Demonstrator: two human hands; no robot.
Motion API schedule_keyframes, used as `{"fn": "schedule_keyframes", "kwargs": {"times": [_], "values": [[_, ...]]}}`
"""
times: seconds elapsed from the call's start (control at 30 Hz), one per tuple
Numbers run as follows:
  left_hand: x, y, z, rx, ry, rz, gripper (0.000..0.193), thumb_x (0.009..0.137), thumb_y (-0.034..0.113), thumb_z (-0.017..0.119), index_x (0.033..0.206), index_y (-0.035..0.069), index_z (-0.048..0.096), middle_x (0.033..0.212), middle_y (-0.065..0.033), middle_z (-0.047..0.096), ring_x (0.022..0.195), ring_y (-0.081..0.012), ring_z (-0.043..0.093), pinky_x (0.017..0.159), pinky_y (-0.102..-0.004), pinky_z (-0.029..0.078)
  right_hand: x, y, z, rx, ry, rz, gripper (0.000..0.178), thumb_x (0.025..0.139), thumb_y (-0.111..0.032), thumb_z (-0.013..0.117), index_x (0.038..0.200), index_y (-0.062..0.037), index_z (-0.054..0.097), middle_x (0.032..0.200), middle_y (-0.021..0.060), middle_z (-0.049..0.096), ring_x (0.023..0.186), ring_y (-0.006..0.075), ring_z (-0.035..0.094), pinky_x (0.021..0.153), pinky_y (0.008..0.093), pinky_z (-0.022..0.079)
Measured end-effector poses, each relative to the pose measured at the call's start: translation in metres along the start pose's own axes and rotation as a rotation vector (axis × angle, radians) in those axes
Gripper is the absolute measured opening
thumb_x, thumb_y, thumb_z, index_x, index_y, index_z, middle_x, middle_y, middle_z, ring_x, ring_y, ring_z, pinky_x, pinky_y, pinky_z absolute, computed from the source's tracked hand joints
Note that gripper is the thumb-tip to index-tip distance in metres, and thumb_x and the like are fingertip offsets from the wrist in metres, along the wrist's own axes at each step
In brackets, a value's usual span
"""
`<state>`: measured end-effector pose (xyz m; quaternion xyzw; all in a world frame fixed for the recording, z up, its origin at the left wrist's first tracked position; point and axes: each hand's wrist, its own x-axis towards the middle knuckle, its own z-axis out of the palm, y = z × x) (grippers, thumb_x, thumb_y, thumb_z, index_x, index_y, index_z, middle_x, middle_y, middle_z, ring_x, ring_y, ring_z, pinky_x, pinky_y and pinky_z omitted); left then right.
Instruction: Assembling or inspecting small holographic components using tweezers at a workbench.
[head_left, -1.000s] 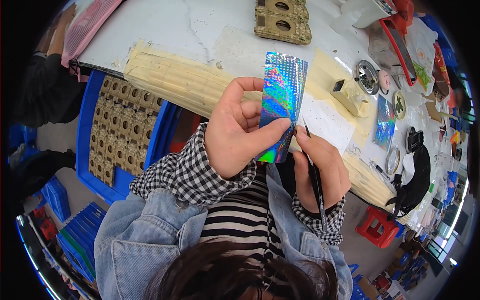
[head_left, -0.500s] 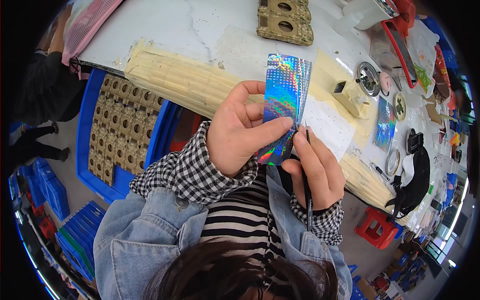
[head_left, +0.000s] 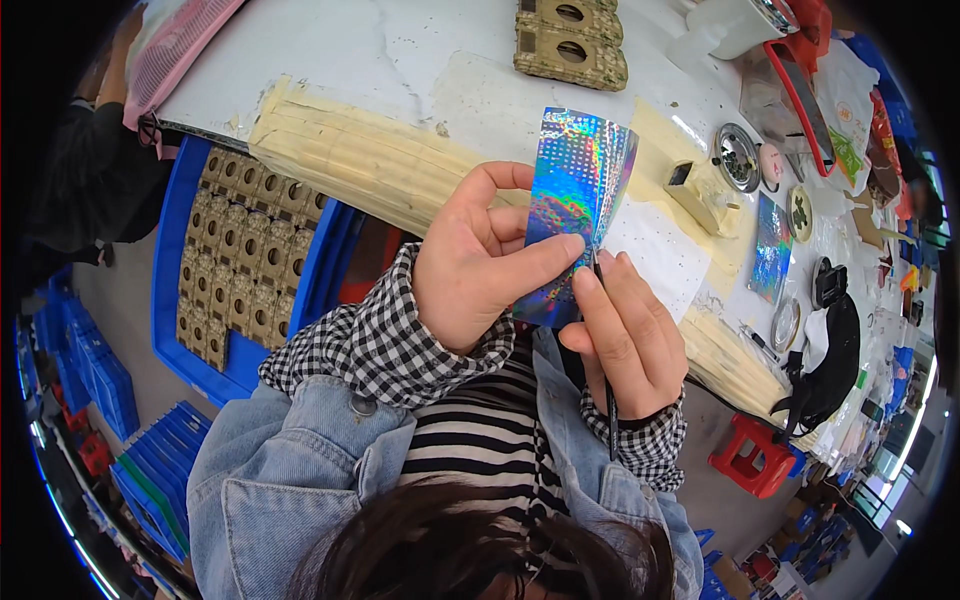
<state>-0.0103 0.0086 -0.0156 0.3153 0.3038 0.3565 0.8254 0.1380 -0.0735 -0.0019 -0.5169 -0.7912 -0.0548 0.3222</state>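
Pinched between the thumb and fingers of my left hand (head_left: 470,265) is a shiny blue holographic sticker sheet (head_left: 575,165), raised in front of my body, with rows of small marks on it. Its right edge curls. Black tweezers (head_left: 612,405) are gripped in my right hand (head_left: 635,345), their tips at the sheet's right edge beside my left thumb. Whether a sticker sits in the tips is too small to tell. Behind my right hand, a white paper (head_left: 655,255) dotted with tiny dark specks lies on the table.
Camouflage-patterned cases with round holes (head_left: 570,50) lie at the table's far side; more fill a blue bin (head_left: 172,300) at left. To the right are a tape-wrapped block (head_left: 705,200), a round metal dish (head_left: 737,157), another holographic sheet (head_left: 770,250) and a red stool (head_left: 752,455).
The tweezer tips have shifted left onto the sheet's edge. The sheet's upper end has tilted slightly right and bends more. My left hand has barely moved.
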Motion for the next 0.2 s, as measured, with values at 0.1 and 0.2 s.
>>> {"fn": "schedule_keyframes", "kwargs": {"times": [0.1, 0.2], "values": [[-0.0005, 0.0004, -0.0001, 0.004, 0.003, -0.006, 0.051, 0.082, 0.001, 0.065, 0.121, -0.003, 0.033, 0.102, -0.0157, 0.064, 0.092, -0.0151, 0.062, 0.080, -0.0276, 0.052, 0.0000, -0.0005, -0.0002, -0.005, -0.004, -0.001, 0.034, 0.084, -0.023, 0.066, 0.105, 0.0042, 0.065, 0.093, 0.0193, 0.065, 0.091, 0.0304, 0.065, 0.079, 0.0395, 0.056], [-0.0007, -0.0008, -0.0004, 0.007, 0.011, -0.005, 0.051, 0.082, 0.001, 0.065, 0.122, -0.003, 0.033, 0.101, -0.0155, 0.064, 0.092, -0.0153, 0.062, 0.081, -0.0278, 0.052, 0.0002, -0.0015, -0.0012, -0.001, -0.022, 0.015, 0.033, 0.084, -0.023, 0.065, 0.106, 0.0028, 0.065, 0.094, 0.0194, 0.065, 0.091, 0.0304, 0.065, 0.080, 0.0394, 0.056]]}}
